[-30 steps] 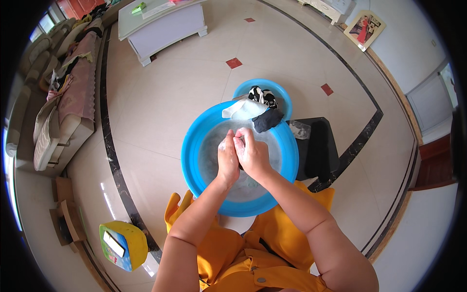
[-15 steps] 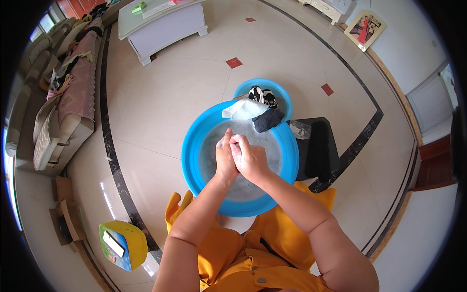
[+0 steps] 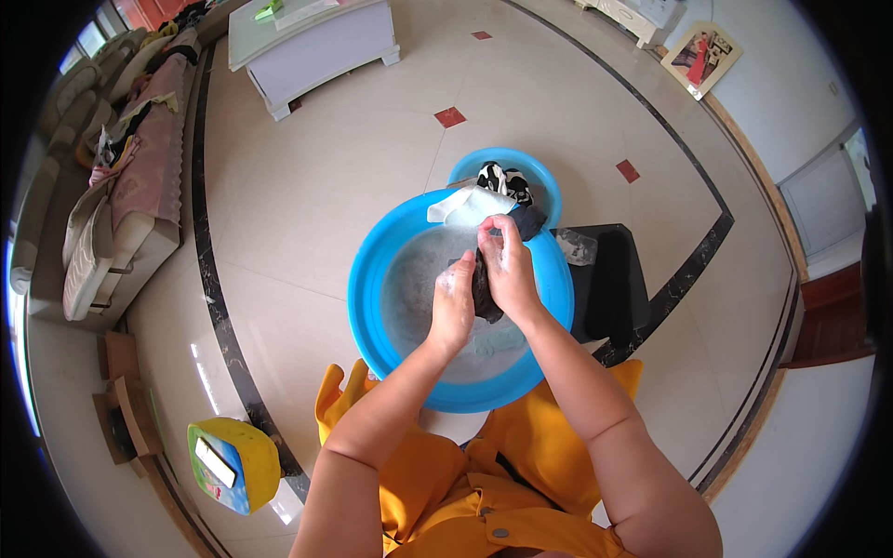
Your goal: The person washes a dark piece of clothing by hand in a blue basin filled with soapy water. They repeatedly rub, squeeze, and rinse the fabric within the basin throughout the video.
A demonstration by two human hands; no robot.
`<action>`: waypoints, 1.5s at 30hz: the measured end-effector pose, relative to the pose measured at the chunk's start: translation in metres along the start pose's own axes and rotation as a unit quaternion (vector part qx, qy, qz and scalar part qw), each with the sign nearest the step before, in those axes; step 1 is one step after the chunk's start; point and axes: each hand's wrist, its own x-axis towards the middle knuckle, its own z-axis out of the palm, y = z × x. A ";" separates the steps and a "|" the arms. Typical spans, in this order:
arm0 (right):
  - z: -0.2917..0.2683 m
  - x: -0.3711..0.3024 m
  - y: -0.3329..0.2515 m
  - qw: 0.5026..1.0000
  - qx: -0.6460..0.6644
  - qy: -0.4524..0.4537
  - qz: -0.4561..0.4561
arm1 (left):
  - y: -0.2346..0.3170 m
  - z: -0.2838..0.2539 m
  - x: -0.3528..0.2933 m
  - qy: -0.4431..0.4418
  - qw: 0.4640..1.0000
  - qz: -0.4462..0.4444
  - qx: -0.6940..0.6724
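Observation:
A large blue basin [image 3: 365,325] holds cloudy, sudsy water [image 3: 409,279]. Over it, a wet dark cloth [image 3: 486,296] is held between my two hands. My left hand [image 3: 453,302] grips its left side, thumb up; my right hand [image 3: 509,267] curls around the other side, fingers bent at the top. Foam clings to both. On the far rim hang a white cloth [image 3: 472,205] and a piece of dark fabric [image 3: 530,221], the latter partly behind my right hand. A pale greenish thing [image 3: 498,340] shows in the water, its kind unclear.
Behind stands a smaller blue basin [image 3: 549,177] with black-and-white patterned fabric [image 3: 505,181]. A black stool-like object [image 3: 619,288] bearing a clear crumpled packet [image 3: 577,247] is at right. A yellow stool [image 3: 256,465] with a phone [image 3: 216,462] stands left; a sofa [image 3: 149,200] lies beyond.
My hands were pressed together with no cloth showing; now they are farther apart with the dark cloth visible between them. My right hand has moved up and right, and less dark fabric shows at the rim.

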 end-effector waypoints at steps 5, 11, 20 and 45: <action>-0.009 0.010 -0.004 0.991 0.078 -0.066 0.092 | 0.004 -0.019 0.015 -0.049 0.997 -0.030 0.056; -0.008 0.010 -0.009 0.988 0.074 -0.051 0.126 | 0.020 -0.020 0.018 -0.120 0.962 -0.023 0.243; -0.006 0.010 -0.002 0.984 0.133 -0.010 0.121 | 0.013 -0.019 0.020 -0.008 0.996 -0.011 0.083; 0.009 -0.009 -0.017 0.958 -0.165 -0.030 -0.232 | 0.007 -0.014 0.012 0.032 0.996 0.081 0.022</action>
